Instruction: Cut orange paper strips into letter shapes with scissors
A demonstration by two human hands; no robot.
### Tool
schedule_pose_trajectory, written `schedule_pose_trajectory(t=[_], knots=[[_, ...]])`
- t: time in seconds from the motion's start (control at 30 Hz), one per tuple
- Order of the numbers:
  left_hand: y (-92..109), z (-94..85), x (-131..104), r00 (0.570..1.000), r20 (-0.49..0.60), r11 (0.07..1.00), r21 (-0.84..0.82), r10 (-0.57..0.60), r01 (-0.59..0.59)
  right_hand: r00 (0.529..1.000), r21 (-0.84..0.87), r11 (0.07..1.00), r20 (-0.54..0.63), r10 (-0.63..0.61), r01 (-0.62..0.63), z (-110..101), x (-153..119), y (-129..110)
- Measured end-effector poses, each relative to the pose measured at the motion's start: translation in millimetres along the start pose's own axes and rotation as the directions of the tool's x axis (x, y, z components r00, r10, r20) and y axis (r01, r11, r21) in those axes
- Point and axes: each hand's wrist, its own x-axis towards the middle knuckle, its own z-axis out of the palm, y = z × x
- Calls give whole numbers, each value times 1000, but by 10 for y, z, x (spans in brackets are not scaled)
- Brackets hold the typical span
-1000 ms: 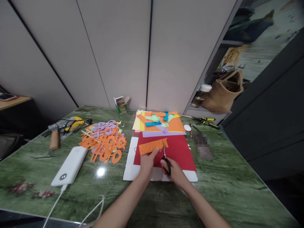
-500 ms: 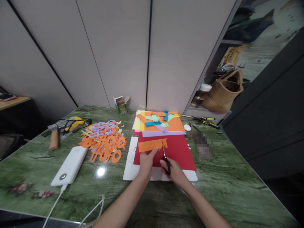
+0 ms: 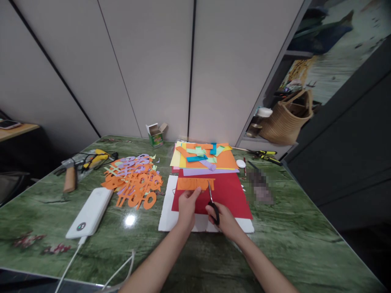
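My left hand [image 3: 188,203] pinches the lower edge of an orange paper strip [image 3: 187,184], thumb on top. Faint outlines are drawn along the strip. In my right hand [image 3: 224,217] are black-handled scissors [image 3: 215,209], their blades pointing up at the strip's right end. How far the blades are apart is too small to tell. Beneath both hands lies a red sheet [image 3: 235,199], on top of a white board [image 3: 166,217]. Just behind it is a stack of coloured paper [image 3: 226,162] with green, blue, orange and purple scraps on it.
Left of the hands is a pile of cut-out paper shapes [image 3: 139,179], near a white power bank [image 3: 91,211] with a cable. A hammer-like wooden handle [image 3: 70,179], a small green box [image 3: 156,137], a white oval object [image 3: 240,163] and yellow-black pliers [image 3: 265,155] lie around.
The orange strip has tilted flatter and its left end has shifted slightly away from me. My left hand turned a little with it; the right hand and scissors stay almost in place.
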Motion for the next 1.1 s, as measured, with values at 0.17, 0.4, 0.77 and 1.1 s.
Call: schedule_pose_trajectory(t=[0.17, 0.4, 0.77, 1.1], knots=[[5, 2, 4, 1000, 15, 1000, -8, 18, -18, 1000, 27, 999, 3, 20, -20, 23, 8, 27], [55, -20, 15, 997, 83, 997, 81, 6, -12, 999, 34, 999, -9, 32, -32, 16, 48, 93], [182, 37, -40, 995, 96, 993, 115, 2, -13, 1000, 16, 1000, -15, -16, 16, -23, 18, 41], [102, -22, 13, 990, 140, 992, 124, 19, -36, 1000, 20, 1000, -16, 5, -5, -29, 9, 42]])
